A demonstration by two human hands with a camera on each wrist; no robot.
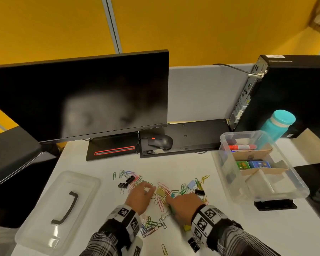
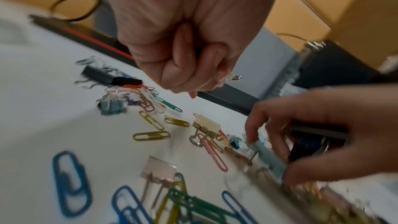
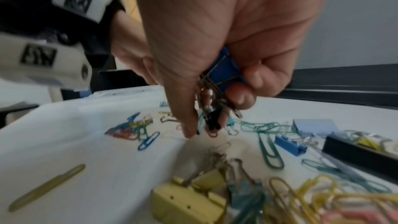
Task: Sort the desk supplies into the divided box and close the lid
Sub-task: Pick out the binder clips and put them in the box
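Coloured paper clips (image 1: 163, 187) and binder clips (image 1: 199, 191) lie scattered on the white desk (image 1: 192, 167). My left hand (image 1: 149, 189) hovers over them curled into a fist (image 2: 183, 57), with a silver wire loop (image 2: 234, 77) poking out between its fingers. My right hand (image 1: 170, 199) is beside it, gripping a bunch of binder clips, among them a blue one (image 3: 224, 71) and a black one (image 3: 213, 117). Its fingertips (image 2: 252, 135) touch a pale blue clip (image 2: 269, 159) on the desk. The clear divided box (image 1: 222, 143) stands open to the right, and its lid (image 1: 44, 218) lies at the left.
The box holds a red marker (image 1: 242, 146) and small green and blue items (image 1: 251, 165) between cardboard dividers. A monitor (image 1: 81, 97), mouse (image 1: 160, 141) and upturned keyboard (image 1: 185, 135) stand behind the clips. A teal bottle (image 1: 277, 124) and a PC tower (image 1: 294, 89) sit at the back right.
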